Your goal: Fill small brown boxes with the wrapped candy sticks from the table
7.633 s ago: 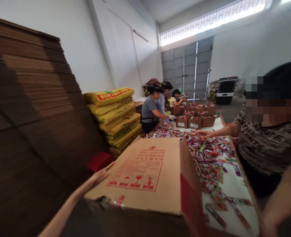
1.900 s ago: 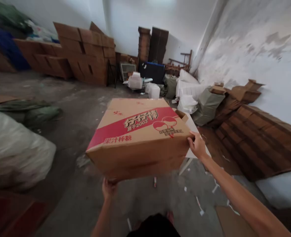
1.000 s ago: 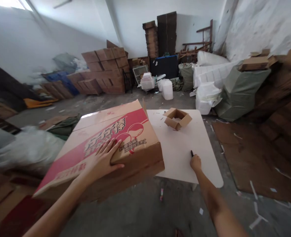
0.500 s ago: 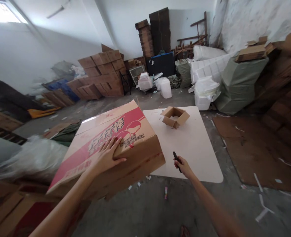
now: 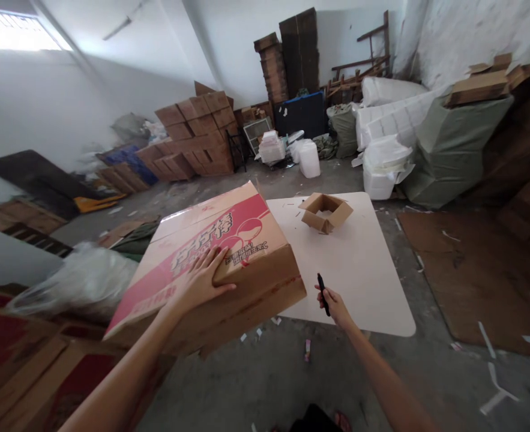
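1. The large carton (image 5: 246, 240) — red-banded and tilted — is pressed from above by the left hand (image 5: 204, 281), which is laid flat with its fingers spread.
2. The white table (image 5: 373, 288) is seen beneath and beyond the right hand (image 5: 337, 303).
3. A small open box (image 5: 326, 211) is set on the table, well beyond the right hand.
4. A black pen (image 5: 322, 293) is gripped in the closed right hand — just beside the carton.
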